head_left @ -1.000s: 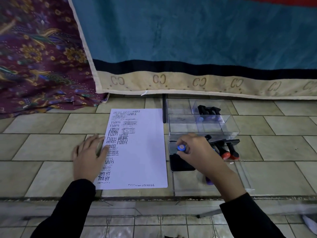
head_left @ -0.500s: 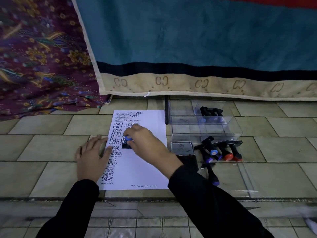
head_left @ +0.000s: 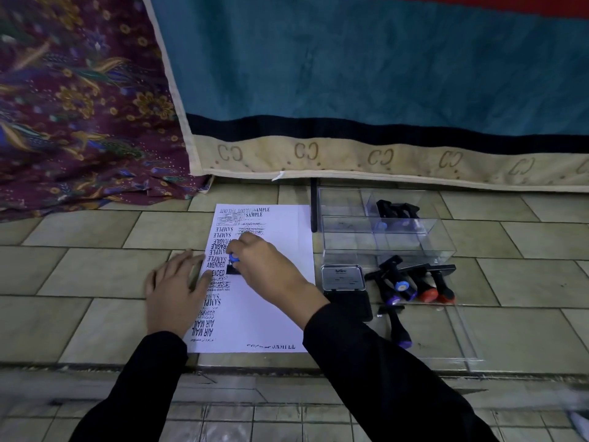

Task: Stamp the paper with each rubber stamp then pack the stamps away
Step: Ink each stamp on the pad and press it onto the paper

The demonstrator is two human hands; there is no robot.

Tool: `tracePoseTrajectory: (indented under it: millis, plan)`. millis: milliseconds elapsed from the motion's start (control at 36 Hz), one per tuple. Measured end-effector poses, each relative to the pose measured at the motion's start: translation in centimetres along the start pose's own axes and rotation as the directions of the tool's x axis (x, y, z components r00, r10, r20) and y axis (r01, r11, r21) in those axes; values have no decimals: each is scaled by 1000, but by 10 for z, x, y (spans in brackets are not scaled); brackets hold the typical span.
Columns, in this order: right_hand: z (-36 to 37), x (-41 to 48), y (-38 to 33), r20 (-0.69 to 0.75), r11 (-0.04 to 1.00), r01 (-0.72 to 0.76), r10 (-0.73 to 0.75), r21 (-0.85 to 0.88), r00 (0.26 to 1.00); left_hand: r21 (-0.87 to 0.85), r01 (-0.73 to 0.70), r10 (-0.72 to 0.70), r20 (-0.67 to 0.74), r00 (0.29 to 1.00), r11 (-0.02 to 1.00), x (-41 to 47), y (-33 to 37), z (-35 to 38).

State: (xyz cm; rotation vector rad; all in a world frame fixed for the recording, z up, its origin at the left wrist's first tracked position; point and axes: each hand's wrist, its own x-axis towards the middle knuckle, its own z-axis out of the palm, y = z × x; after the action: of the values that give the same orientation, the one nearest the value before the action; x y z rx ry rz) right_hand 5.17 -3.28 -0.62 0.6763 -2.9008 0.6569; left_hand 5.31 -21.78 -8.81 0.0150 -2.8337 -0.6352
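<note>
- A right hand [head_left: 264,266] pinches a blue-capped rubber stamp [head_left: 234,258] by its knob, fingers curled round it, its base down on the paper [head_left: 280,311] near the sheet's left edge
- The left hand [head_left: 175,288] lies flat, fingers straight, pinning that edge to the tiled floor [head_left: 95,266] — the thin sheet would likely slide or lift otherwise
- The stamp looks small, light and rigid; its handle is the place to hold, not the inked face
- More stamps [head_left: 411,283] lie by the ink pad [head_left: 342,277] and clear plastic box [head_left: 382,237], off the paper's right edge
</note>
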Motion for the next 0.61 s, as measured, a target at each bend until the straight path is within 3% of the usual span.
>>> tracePoseTrajectory:
  millis: [361, 500, 611]
  plan:
    - [8, 4, -4, 10, 997, 36, -36, -70, 999, -8, 0, 0, 5, 1000, 1000, 1, -2, 2]
    - [9, 4, 2, -14, 1000, 13, -13, -2, 1000, -7, 0, 0, 5, 1000, 1000, 1, -2, 2]
    - [-3, -2, 15, -74, 985, -99, 110, 139, 991, 1, -10, 10, 4, 1000, 1000, 1, -3, 1]
